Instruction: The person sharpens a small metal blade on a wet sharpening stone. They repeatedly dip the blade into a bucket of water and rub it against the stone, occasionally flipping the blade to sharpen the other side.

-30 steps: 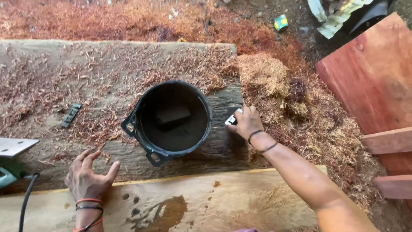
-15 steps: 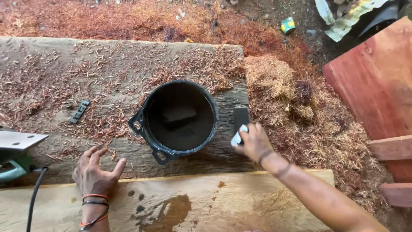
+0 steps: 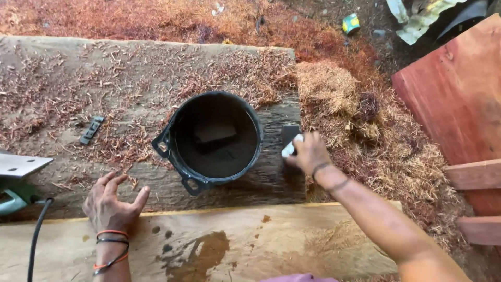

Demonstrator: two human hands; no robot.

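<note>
Sanding block [image 3: 290, 140], dark with a white patch at its near end, lies on the wet weathered slab just right of the black bucket [image 3: 214, 138], and the right hand [image 3: 309, 153] closes its fingers on that near end. Inside the bucket a dark rectangular piece sits in dark liquid. Far off on the ground near the top edge lies a small yellow-and-green package [image 3: 351, 23], beside crumpled pale wrapping [image 3: 417, 21]. The left hand [image 3: 111, 202] rests open with fingers spread on the slab's near edge, well apart from the bucket, holding nothing. Reddish wood shavings [image 3: 78, 89] cover the desk [image 3: 52, 68]; a pale plank [image 3: 292, 240] with wet stains lies nearest, red boards [image 3: 459, 94] stand at right.
</note>
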